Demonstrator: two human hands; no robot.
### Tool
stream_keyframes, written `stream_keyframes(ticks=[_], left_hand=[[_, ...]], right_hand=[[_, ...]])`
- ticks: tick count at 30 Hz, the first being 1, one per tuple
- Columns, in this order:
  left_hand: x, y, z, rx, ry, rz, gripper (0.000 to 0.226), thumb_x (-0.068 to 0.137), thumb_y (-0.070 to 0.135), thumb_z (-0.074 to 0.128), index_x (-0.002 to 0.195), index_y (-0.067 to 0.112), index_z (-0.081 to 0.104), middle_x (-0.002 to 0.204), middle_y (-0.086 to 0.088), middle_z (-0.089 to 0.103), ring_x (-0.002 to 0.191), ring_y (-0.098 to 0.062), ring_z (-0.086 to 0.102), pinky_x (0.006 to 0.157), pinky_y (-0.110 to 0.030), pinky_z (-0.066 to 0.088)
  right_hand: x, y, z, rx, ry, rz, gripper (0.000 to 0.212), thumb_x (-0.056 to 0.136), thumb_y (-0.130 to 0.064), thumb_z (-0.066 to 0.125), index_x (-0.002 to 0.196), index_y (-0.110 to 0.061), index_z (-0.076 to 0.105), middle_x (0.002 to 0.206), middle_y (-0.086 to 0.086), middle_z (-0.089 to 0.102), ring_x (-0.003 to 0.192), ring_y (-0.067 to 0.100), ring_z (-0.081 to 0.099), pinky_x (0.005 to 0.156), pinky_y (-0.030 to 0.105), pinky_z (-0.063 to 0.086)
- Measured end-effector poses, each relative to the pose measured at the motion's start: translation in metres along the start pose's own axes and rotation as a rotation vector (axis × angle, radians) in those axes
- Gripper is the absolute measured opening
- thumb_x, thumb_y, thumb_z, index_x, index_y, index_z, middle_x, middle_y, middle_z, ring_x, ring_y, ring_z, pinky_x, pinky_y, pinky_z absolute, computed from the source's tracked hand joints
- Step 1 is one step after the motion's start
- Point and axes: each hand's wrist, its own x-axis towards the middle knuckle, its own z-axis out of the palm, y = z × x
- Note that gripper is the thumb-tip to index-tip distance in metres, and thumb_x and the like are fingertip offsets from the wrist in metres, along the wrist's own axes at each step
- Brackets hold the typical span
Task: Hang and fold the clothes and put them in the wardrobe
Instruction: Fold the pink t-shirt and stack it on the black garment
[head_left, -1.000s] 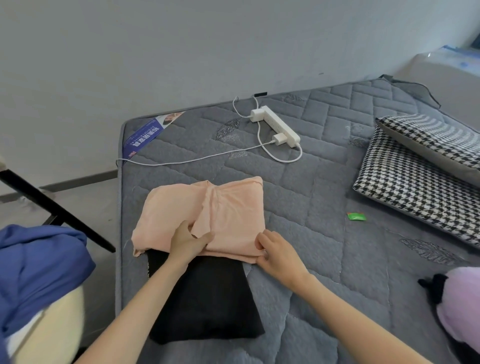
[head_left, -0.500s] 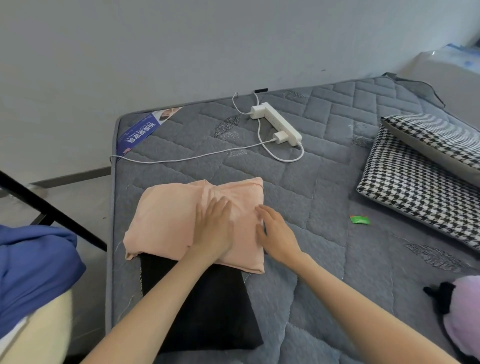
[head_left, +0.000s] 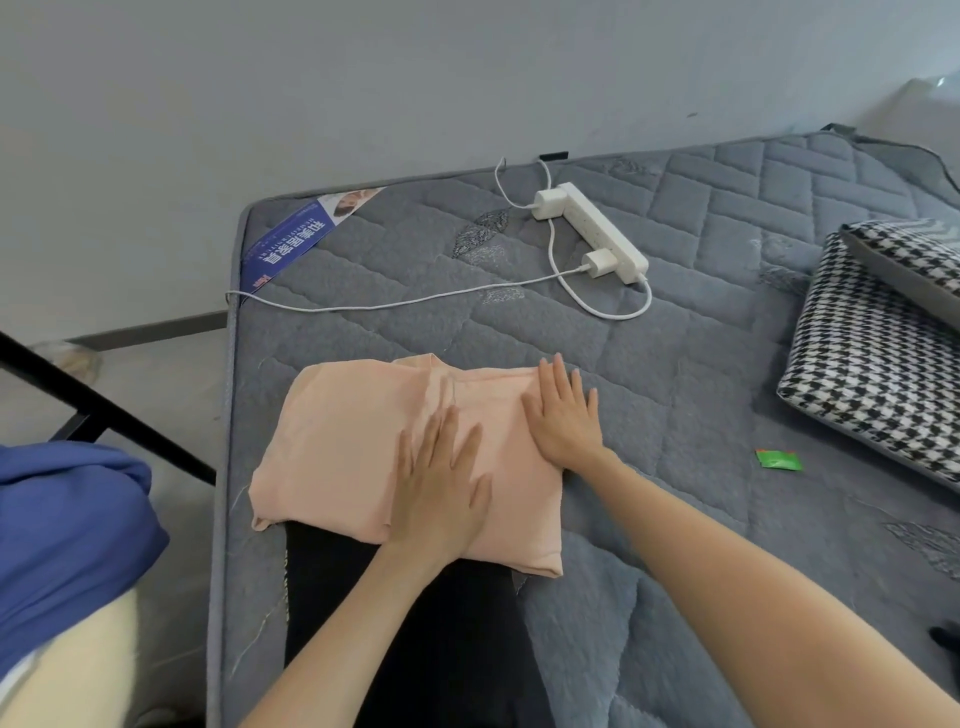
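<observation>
Both forearms reach in from 6 o'clock. The two hands lie palm-down with fingers straight and spread, pressing flat and holding nothing. The left hand (head_left: 441, 483) rests on the near middle of the folded peach garment (head_left: 353, 441), fingertips aimed at 12 o'clock. The right hand (head_left: 563, 415), at 1 o'clock from the left hand, lies across the garment's far right corner, partly on the grey quilted mattress (head_left: 701, 364). The peach garment sits by the mattress's left edge, its long axis running 9 to 3 o'clock; it is probably a top, though the folds hide its cut. Its near edge overlaps one black garment (head_left: 415, 634), whose long axis runs 12 to 6 o'clock. That makes two garments on the mattress, plus one blue cloth (head_left: 62, 530) off it at 8 o'clock. At 12 o'clock lies one white power strip (head_left: 597, 234) with two plugs, at 3 o'clock two houndstooth pillows (head_left: 872, 374), stacked, and near them one green packet (head_left: 777, 460).
</observation>
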Motion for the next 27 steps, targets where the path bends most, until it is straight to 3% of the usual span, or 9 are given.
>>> stream_keyframes(ticks=[3, 6, 8, 12, 14, 17, 19, 22, 27], left_hand=[[0.000, -0.003, -0.001, -0.012, -0.007, 0.023, 0.061, 0.099, 0.043, 0.024, 0.151, 0.028, -0.005, 0.156, 0.000, -0.024, 0.144, -0.015, -0.021, 0.113, -0.041, -0.017], [0.000, -0.004, -0.001, -0.038, -0.024, 0.030, 0.061, 0.100, 0.043, 0.024, 0.151, 0.027, -0.005, 0.156, 0.001, -0.024, 0.143, -0.015, -0.022, 0.112, -0.041, -0.017], [0.001, -0.005, -0.001, -0.064, -0.030, 0.034, 0.060, 0.100, 0.042, 0.024, 0.151, 0.027, -0.004, 0.156, 0.001, -0.023, 0.143, -0.015, -0.022, 0.111, -0.040, -0.019], [-0.004, -0.006, -0.004, -0.121, -0.017, 0.040, 0.058, 0.101, 0.039, 0.023, 0.152, 0.025, -0.001, 0.157, 0.003, -0.019, 0.144, -0.013, -0.019, 0.111, -0.035, -0.020], [-0.009, -0.007, -0.007, -0.171, -0.007, 0.034, 0.056, 0.102, 0.036, 0.023, 0.152, 0.023, 0.000, 0.158, 0.004, -0.016, 0.144, -0.011, -0.017, 0.110, -0.031, -0.019], [-0.018, -0.009, -0.011, -0.190, -0.016, 0.039, 0.054, 0.103, 0.034, 0.020, 0.152, 0.022, 0.000, 0.158, 0.006, -0.013, 0.145, -0.010, -0.015, 0.110, -0.026, -0.017], [-0.023, -0.011, -0.014, -0.199, -0.027, 0.042, 0.053, 0.103, 0.034, 0.020, 0.152, 0.023, 0.001, 0.159, 0.007, -0.011, 0.145, -0.010, -0.013, 0.111, -0.025, -0.014], [-0.027, -0.017, -0.019, -0.222, -0.029, 0.057, 0.052, 0.103, 0.034, 0.020, 0.152, 0.024, 0.003, 0.159, 0.008, -0.006, 0.146, -0.009, -0.007, 0.113, -0.024, -0.007], [-0.034, -0.013, -0.039, -0.412, -0.014, 0.058, 0.051, 0.104, 0.033, 0.024, 0.152, 0.022, 0.010, 0.159, 0.007, 0.004, 0.145, -0.008, 0.007, 0.107, -0.013, -0.005]], right_hand=[[0.005, 0.006, -0.009, 0.056, -0.037, 0.005, 0.060, 0.102, -0.041, 0.023, 0.153, -0.024, -0.004, 0.161, 0.006, -0.003, 0.147, 0.027, -0.006, 0.117, 0.047, -0.004], [-0.016, 0.005, -0.010, 0.262, 0.128, -0.002, 0.060, 0.101, -0.028, 0.035, 0.153, -0.017, 0.006, 0.157, 0.006, 0.022, 0.144, 0.029, 0.017, 0.117, 0.043, 0.013], [-0.042, 0.002, -0.002, 0.459, 0.246, 0.113, 0.054, 0.100, -0.025, 0.038, 0.150, -0.011, 0.022, 0.146, 0.008, 0.038, 0.135, 0.027, 0.030, 0.112, 0.038, 0.026], [-0.085, -0.005, 0.010, 0.659, 0.265, 0.200, 0.021, 0.100, -0.026, 0.042, 0.110, -0.015, 0.057, 0.107, 0.004, 0.055, 0.107, 0.022, 0.051, 0.083, 0.027, 0.038], [-0.089, -0.012, 0.005, 0.745, 0.189, 0.228, 0.017, 0.098, -0.032, 0.046, 0.104, -0.018, 0.054, 0.097, -0.003, 0.057, 0.097, 0.018, 0.056, 0.075, 0.027, 0.040], [-0.081, -0.021, -0.006, 0.954, -0.004, 0.358, 0.047, 0.093, -0.042, 0.054, 0.129, -0.015, 0.042, 0.117, -0.001, 0.055, 0.108, 0.018, 0.055, 0.091, 0.037, 0.047], [-0.078, -0.024, -0.010, 1.075, -0.090, 0.410, 0.056, 0.089, -0.042, 0.061, 0.132, -0.016, 0.037, 0.123, 0.002, 0.054, 0.109, 0.020, 0.056, 0.090, 0.041, 0.050], [-0.081, -0.025, -0.021, 1.117, -0.087, 0.378, 0.044, 0.090, -0.034, 0.062, 0.125, -0.015, 0.043, 0.116, 0.004, 0.057, 0.098, 0.018, 0.058, 0.070, 0.030, 0.049], [-0.087, -0.033, -0.050, 1.010, 0.085, 0.183, 0.012, 0.092, -0.019, 0.049, 0.097, -0.010, 0.056, 0.091, 0.003, 0.060, 0.084, 0.018, 0.055, 0.067, 0.030, 0.044]])
